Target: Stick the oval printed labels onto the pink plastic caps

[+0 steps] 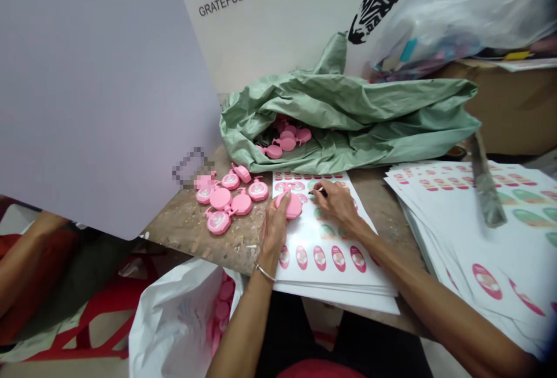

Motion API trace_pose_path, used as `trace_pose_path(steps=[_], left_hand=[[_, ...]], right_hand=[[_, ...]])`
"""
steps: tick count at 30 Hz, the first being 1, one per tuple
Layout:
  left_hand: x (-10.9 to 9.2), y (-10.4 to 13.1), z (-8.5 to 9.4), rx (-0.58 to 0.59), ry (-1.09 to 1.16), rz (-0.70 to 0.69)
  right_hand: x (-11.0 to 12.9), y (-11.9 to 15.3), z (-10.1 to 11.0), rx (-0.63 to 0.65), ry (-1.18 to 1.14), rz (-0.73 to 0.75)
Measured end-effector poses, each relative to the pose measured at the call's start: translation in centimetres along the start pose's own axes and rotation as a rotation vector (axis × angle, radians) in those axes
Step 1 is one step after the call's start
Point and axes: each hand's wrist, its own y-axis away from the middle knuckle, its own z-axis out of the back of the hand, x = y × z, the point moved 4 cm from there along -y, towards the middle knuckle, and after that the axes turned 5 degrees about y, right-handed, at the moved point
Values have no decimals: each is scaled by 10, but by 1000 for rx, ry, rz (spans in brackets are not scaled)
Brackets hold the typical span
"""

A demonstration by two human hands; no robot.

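Observation:
My left hand [275, 224] grips a pink pump-bottle-shaped plastic piece [290, 207], its plain round face up, over the sticker sheet [304, 276]. Beside it my right hand [335, 201] is bent with fingers pinched low on the sheet. A small dark thing shows at those fingertips, too small to name. The sheet lies on a short stack and carries printed red-and-white oval stickers [319, 258] and green ones. Left of my hands lies a loose group of similar pink pieces [241, 202], several with a round sticker on the face.
A green sack [348, 111] holding more pink pieces [287, 140] lies behind the sheets. More sticker sheets [452, 233] are stacked at right. A white bag [169, 314] with pink pieces hangs below the front edge. A pale panel [100, 87] blocks the left; another person's arm [30, 250] shows beneath.

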Motion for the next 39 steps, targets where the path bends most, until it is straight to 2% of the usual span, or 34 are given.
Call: trace_pose_path(steps=[6, 19, 23, 28, 31, 35, 37, 39], left_hand=[[7, -5, 10, 16, -6, -16], [11, 13, 22, 82, -30, 104], [11, 17, 26, 96, -37, 97], [11, 17, 25, 119, -38, 73], [11, 18, 25, 116, -31, 55], [11, 20, 25, 86, 16, 36], [9, 21, 24, 46, 45, 9], [6, 24, 22, 2, 90, -13]], right_hand=[[3, 6, -14, -21, 55, 53], [8, 21, -13, 30, -34, 28], [11, 26, -11, 73, -51, -58], [16, 23, -9, 57, -117, -154], [17, 15, -5, 86, -251, -183], [11, 8, 12, 70, -601, -252], [12, 12, 24, 56, -732, -259], [19, 20, 32, 98, -823, -245]])
